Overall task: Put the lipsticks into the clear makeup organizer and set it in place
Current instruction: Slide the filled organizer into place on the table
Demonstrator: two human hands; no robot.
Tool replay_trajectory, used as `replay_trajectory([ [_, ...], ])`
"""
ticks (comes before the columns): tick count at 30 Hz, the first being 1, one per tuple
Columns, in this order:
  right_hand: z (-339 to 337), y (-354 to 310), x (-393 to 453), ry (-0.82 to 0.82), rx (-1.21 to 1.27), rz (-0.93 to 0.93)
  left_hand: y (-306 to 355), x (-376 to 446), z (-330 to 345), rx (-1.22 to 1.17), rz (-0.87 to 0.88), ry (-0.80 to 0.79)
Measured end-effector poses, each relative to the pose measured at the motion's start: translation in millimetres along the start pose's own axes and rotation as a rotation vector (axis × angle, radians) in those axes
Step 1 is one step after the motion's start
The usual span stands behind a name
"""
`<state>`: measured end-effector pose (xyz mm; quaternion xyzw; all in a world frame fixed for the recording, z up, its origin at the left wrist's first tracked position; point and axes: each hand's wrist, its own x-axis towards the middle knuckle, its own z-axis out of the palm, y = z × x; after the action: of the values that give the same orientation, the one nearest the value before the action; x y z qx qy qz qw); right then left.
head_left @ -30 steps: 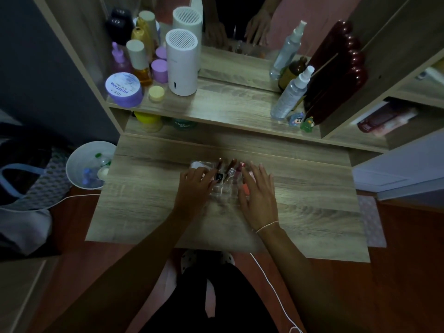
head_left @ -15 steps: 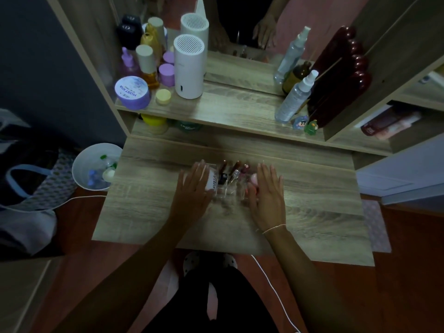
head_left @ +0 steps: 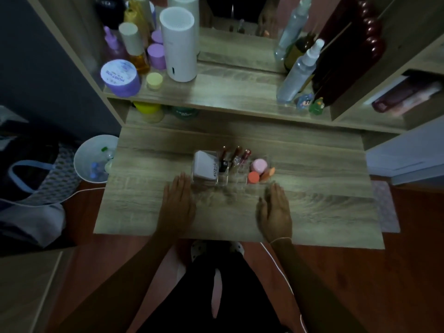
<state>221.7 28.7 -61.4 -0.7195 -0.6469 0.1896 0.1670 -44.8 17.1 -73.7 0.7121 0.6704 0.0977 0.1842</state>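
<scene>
The clear makeup organizer (head_left: 236, 180) stands on the wooden desk (head_left: 312, 207), a little behind both hands. Several lipsticks (head_left: 236, 156) stand upright in its middle slots. A white box (head_left: 205, 168) fills its left compartment, and pink and orange sponges (head_left: 258, 170) lie in the right one. My left hand (head_left: 177, 205) lies flat on the desk just in front of the organizer's left corner, fingers together, holding nothing. My right hand (head_left: 276, 209) rests flat in front of its right corner, also holding nothing. Neither hand touches the organizer.
A raised shelf (head_left: 228, 92) behind the desk carries a white cylinder (head_left: 179, 46), jars and bottles at left, and spray bottles (head_left: 296, 73) at right beside a dark red object. A white bin (head_left: 95, 159) stands on the floor left of the desk.
Both hands have let go of the organizer's sides and drawn back toward me onto the desk. The organizer now stands uncovered.
</scene>
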Motion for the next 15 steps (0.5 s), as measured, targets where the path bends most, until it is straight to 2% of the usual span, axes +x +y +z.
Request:
replay_trajectory([
  [8, 12.1, 7.0, 1.3, -0.006, -0.083, -0.103, -6.0, -2.5, 6.3, -0.084, 0.101, 0.055],
  [15, 6.8, 7.9, 21.1, 0.083, 0.042, -0.048, 1.4, 17.9, 3.4, -0.297, -0.092, 0.236],
])
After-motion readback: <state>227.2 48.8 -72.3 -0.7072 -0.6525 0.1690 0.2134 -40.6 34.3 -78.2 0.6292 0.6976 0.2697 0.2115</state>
